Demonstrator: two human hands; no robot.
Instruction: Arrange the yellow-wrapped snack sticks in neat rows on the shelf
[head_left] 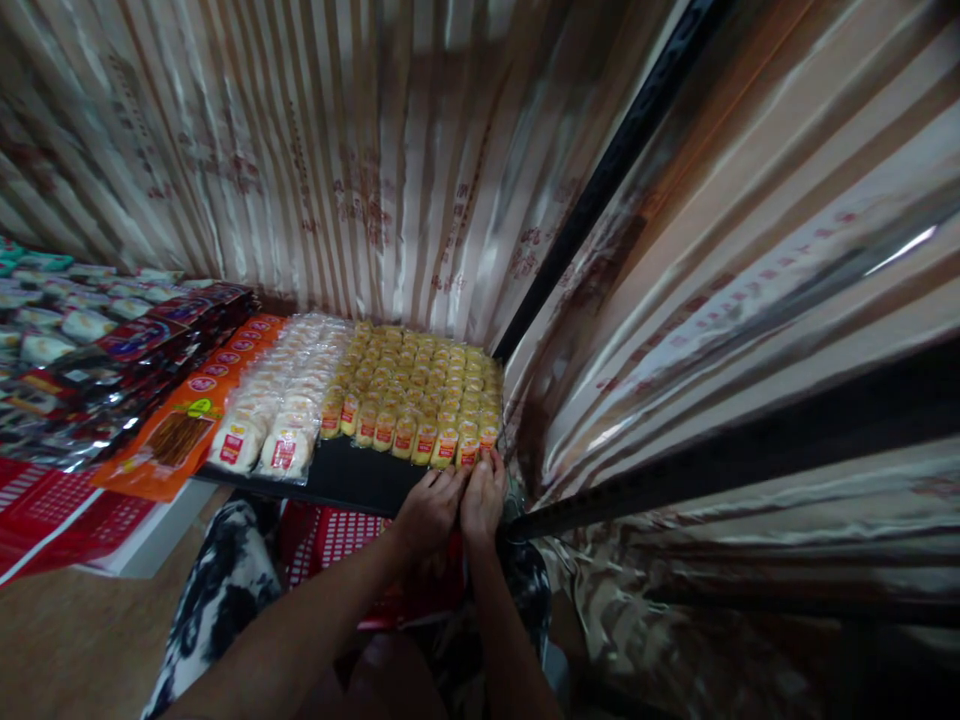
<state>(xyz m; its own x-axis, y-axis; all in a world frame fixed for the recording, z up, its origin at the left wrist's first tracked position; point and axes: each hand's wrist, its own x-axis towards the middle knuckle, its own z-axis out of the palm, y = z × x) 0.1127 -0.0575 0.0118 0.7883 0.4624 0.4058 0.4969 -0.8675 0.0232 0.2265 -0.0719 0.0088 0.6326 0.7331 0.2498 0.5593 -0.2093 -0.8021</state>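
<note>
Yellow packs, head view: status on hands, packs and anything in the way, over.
Left hand and right hand at front right corner of yellow packs, grip unclear. Packs in rows on black shelf. Dark bar right of right hand.

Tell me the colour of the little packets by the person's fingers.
The packets are yellow with red labels, seen in the head view.

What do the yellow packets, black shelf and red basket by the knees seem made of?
Yellow packets: probably clear plastic film, shiny, with see-through edges around the contents. Black shelf: smooth and dark, perhaps painted metal, but unclear. Red basket: likely even-coloured moulded plastic, judging by its regular grid of holes.
</note>
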